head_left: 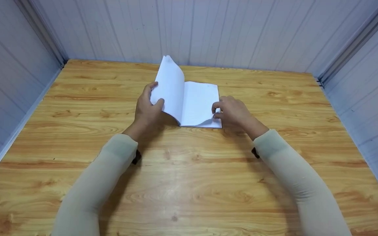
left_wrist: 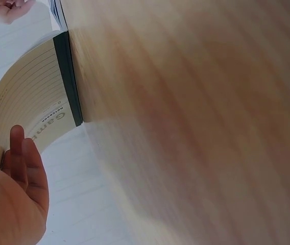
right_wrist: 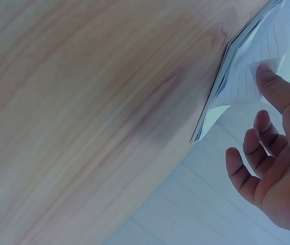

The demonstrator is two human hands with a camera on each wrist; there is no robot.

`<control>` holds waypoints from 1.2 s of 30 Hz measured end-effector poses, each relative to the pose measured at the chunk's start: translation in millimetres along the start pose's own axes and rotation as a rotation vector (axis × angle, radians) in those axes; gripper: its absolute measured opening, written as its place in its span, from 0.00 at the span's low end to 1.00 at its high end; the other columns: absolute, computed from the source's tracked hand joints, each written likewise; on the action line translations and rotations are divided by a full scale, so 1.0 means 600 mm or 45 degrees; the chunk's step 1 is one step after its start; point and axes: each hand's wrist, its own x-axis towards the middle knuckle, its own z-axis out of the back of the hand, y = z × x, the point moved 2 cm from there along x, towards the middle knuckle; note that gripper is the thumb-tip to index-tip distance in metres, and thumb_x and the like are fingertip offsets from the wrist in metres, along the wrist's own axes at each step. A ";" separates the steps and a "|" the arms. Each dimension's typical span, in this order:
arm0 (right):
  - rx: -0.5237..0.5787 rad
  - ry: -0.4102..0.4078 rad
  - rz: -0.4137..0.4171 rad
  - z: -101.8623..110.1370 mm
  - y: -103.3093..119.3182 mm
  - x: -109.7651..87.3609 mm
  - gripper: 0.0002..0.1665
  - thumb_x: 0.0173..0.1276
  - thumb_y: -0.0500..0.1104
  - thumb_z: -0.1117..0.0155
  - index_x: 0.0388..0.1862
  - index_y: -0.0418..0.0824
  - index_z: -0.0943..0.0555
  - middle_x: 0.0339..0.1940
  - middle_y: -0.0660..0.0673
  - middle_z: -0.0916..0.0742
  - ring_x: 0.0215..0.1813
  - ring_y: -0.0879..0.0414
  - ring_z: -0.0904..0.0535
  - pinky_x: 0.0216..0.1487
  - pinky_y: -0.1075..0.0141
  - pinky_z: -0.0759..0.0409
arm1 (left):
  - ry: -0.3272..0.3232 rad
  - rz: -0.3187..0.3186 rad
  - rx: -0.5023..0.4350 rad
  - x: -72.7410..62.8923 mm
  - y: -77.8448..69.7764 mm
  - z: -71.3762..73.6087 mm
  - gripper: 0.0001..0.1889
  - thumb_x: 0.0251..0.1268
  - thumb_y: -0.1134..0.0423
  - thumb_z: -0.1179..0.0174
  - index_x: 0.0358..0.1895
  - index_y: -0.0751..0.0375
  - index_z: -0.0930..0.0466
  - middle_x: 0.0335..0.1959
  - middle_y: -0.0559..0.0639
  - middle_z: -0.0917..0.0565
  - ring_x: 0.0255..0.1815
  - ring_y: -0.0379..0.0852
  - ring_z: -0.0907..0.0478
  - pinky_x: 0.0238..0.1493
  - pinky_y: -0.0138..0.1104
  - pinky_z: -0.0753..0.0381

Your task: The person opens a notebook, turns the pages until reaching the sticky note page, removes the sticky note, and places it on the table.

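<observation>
An open notebook [head_left: 199, 98] lies on the wooden table, its right half flat and its left block of pages raised and curved. My left hand [head_left: 147, 106] grips that raised part at its outer edge, thumb over the white page and fingers behind. In the left wrist view the cream cover [left_wrist: 30, 94] shows ruled lines, the word NOTEBOOK and a dark green spine [left_wrist: 68, 76]. At the lower right corner, my right hand [head_left: 233, 109] pinches a lifted page [right_wrist: 242, 76] between thumb and index finger. The index fingertip is hidden in the right wrist view, where the other fingers curl loosely.
The wood-grain table [head_left: 182, 183] extends around the notebook on every side. Pale panelled walls [head_left: 208, 32] enclose its back and both sides. Dark wrist devices [head_left: 136, 157] show under both light sleeves [head_left: 107, 173].
</observation>
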 end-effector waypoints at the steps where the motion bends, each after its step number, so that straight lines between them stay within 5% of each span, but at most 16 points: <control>1: -0.002 -0.010 -0.003 0.000 0.000 0.000 0.06 0.64 0.46 0.34 0.39 0.49 0.15 0.38 0.44 0.17 0.40 0.48 0.25 0.38 0.55 0.27 | 0.001 0.002 0.002 0.000 0.000 0.000 0.31 0.60 0.62 0.46 0.70 0.49 0.39 0.73 0.47 0.35 0.65 0.43 0.34 0.69 0.42 0.37; 7: 0.065 -0.082 -0.004 0.002 0.001 0.000 0.07 0.66 0.46 0.36 0.41 0.49 0.15 0.36 0.46 0.12 0.39 0.50 0.20 0.38 0.54 0.23 | 0.018 0.030 -0.006 0.001 0.002 0.000 0.32 0.60 0.62 0.46 0.70 0.47 0.39 0.73 0.46 0.36 0.66 0.43 0.35 0.70 0.42 0.38; 15: 0.158 -0.220 0.081 0.000 0.006 -0.004 0.10 0.68 0.45 0.41 0.42 0.44 0.15 0.39 0.46 0.13 0.46 0.48 0.21 0.44 0.52 0.23 | -0.002 -0.075 -0.009 0.001 0.004 0.000 0.31 0.59 0.64 0.48 0.70 0.54 0.38 0.72 0.50 0.33 0.67 0.43 0.35 0.70 0.40 0.39; 20: 0.336 -0.233 0.052 -0.003 0.011 -0.001 0.11 0.67 0.43 0.41 0.41 0.40 0.15 0.38 0.44 0.13 0.44 0.48 0.20 0.48 0.54 0.23 | 0.012 -0.036 -0.010 -0.001 0.002 0.000 0.31 0.60 0.63 0.47 0.70 0.52 0.39 0.73 0.48 0.35 0.69 0.42 0.37 0.71 0.40 0.40; 24: 0.542 -0.225 -0.092 -0.004 0.013 0.003 0.15 0.63 0.41 0.37 0.46 0.35 0.17 0.34 0.42 0.13 0.38 0.50 0.19 0.44 0.58 0.22 | 0.015 -0.013 -0.020 -0.001 0.000 0.001 0.31 0.60 0.63 0.47 0.70 0.50 0.39 0.73 0.47 0.35 0.67 0.41 0.36 0.70 0.39 0.40; 30: 0.729 -0.186 -0.497 0.001 0.012 0.001 0.26 0.58 0.44 0.33 0.54 0.32 0.20 0.27 0.46 0.17 0.26 0.60 0.27 0.35 0.67 0.27 | 0.016 -0.022 -0.005 0.000 -0.002 0.001 0.32 0.60 0.62 0.47 0.70 0.50 0.39 0.73 0.47 0.35 0.69 0.41 0.37 0.71 0.39 0.40; 34: 0.785 -0.077 -0.667 0.003 0.011 -0.001 0.13 0.56 0.44 0.31 0.27 0.34 0.20 0.17 0.51 0.28 0.20 0.61 0.38 0.26 0.68 0.36 | 0.023 0.000 -0.025 -0.001 -0.001 0.001 0.31 0.61 0.62 0.47 0.70 0.49 0.39 0.73 0.47 0.35 0.69 0.40 0.38 0.71 0.39 0.41; 36: 0.797 -0.040 -0.697 0.004 0.012 -0.004 0.13 0.56 0.43 0.30 0.24 0.34 0.20 0.21 0.49 0.22 0.22 0.61 0.35 0.29 0.69 0.32 | 0.022 0.005 -0.031 -0.002 0.000 0.001 0.31 0.61 0.63 0.47 0.70 0.49 0.39 0.73 0.47 0.35 0.69 0.40 0.37 0.71 0.38 0.41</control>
